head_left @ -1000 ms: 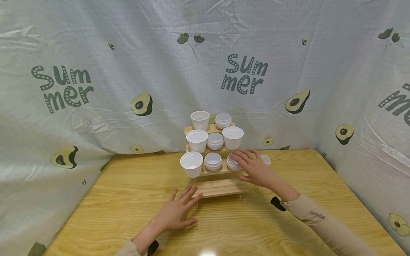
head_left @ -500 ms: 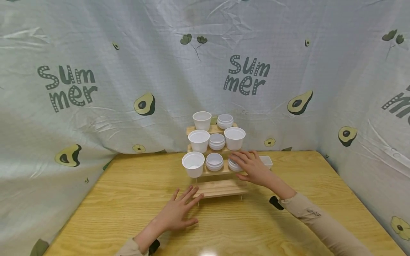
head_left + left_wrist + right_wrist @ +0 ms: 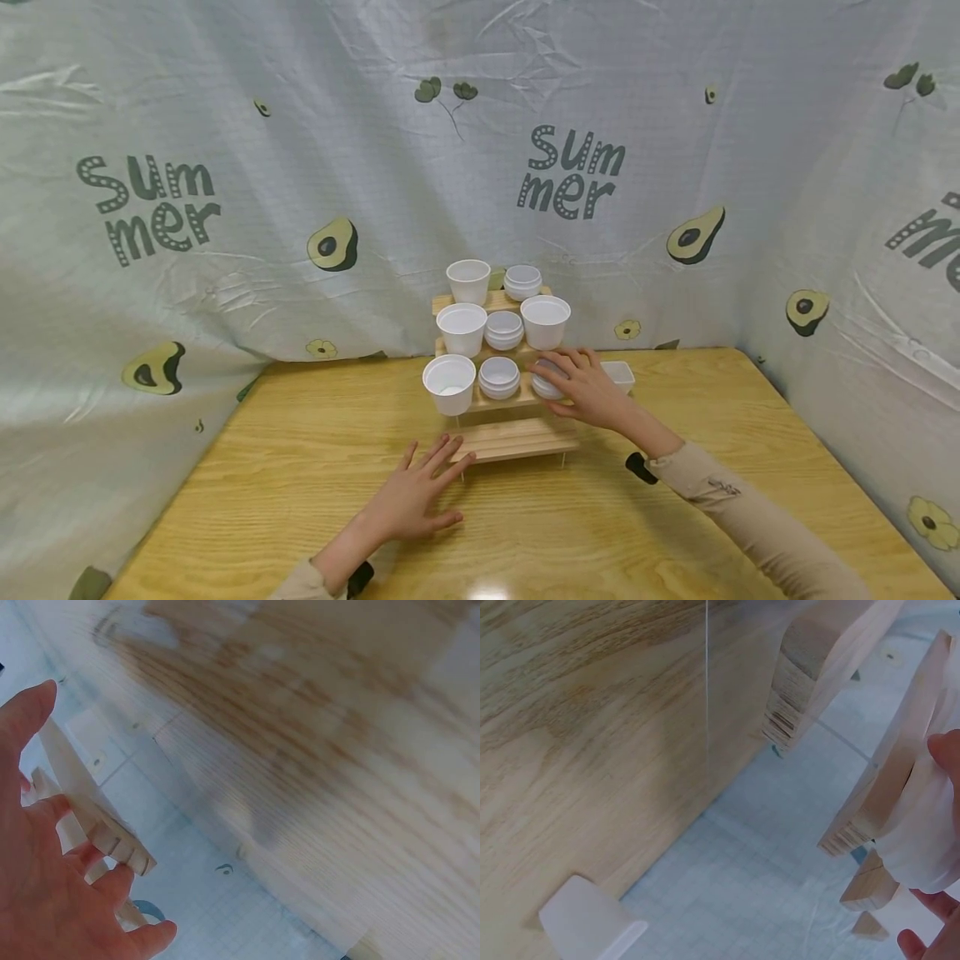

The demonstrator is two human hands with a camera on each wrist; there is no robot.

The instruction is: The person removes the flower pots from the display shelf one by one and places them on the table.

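A stepped wooden rack holds white cups and small round jars on its upper steps. My right hand reaches over the right end of the second step from the bottom and grips a small round white jar there. In the right wrist view, the thumb and fingers lie around that jar, close to the step's end. My left hand, fingers spread, is at the left end of the lowest step. In the left wrist view its fingers overlap the step's end.
A white cup and another jar share the second step. Cups and jars fill the two steps above. A small white rectangular container stands on the table right of the rack. Printed cloth hangs behind.
My right hand has shifted slightly left, its fingers coming further over the small jar. The left hand stays in place, and the cups and jars stand where they were.
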